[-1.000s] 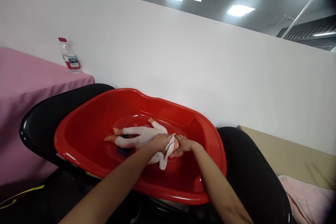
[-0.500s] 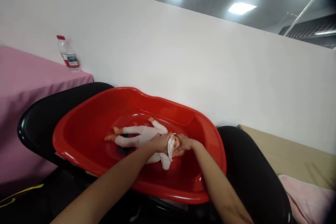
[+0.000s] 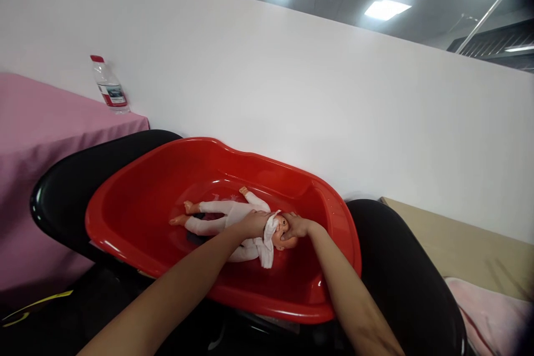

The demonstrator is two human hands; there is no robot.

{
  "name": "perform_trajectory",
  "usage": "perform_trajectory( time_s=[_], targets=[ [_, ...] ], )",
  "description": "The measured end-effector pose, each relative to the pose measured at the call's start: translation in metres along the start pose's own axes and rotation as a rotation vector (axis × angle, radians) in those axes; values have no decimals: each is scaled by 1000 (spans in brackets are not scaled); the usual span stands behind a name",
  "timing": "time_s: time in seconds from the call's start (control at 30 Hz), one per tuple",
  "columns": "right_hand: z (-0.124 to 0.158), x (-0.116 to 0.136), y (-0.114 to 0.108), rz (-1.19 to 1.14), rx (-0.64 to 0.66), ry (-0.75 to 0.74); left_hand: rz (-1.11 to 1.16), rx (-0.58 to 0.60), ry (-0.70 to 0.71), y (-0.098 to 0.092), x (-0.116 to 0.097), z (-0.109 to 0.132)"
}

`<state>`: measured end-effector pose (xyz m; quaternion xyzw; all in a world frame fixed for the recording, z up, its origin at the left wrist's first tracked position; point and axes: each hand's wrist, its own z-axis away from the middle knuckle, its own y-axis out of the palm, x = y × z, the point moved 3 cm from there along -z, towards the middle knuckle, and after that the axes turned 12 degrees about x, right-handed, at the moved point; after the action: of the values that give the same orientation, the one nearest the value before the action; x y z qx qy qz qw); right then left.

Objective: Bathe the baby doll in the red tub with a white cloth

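A baby doll [image 3: 237,212] in white clothes lies on its back in a red tub [image 3: 137,200], its feet toward the left and its head toward the right. My left hand [image 3: 255,225] is at the doll's neck and upper chest, by a white cloth [image 3: 267,247] gathered below the chin; its fingertips are partly hidden by the cloth. My right hand [image 3: 295,226] holds the doll's head [image 3: 282,233], with the fingers at the far side and the thumb across the face.
Black chairs [image 3: 400,267] stand under and beside the tub. On the left, a bottle [image 3: 112,89] rests on a pink-covered table [image 3: 50,111] against the white wall. A pink cloth [image 3: 492,311] lies at the lower right by a wooden surface [image 3: 450,239].
The doll's head has tilted slightly and more of its face shows. Its body and legs have shifted a little to the right. Both hands stay at the neck and head.
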<state>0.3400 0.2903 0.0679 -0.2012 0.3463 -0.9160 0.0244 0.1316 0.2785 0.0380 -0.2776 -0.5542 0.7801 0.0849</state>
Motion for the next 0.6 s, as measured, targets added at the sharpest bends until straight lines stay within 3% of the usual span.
perform_trajectory(
  time_s=[0.17, 0.37, 0.6],
  targets=[
    [2, 0, -1, -30, 18, 6, -9, 84, 69, 5, -13, 5],
    [-4, -3, 1, -12, 20, -2, 91, 122, 146, -11, -11, 7],
    [1, -1, -1, -5, 1, 30, 66, 67, 31, -14, -8, 6]
  ],
)
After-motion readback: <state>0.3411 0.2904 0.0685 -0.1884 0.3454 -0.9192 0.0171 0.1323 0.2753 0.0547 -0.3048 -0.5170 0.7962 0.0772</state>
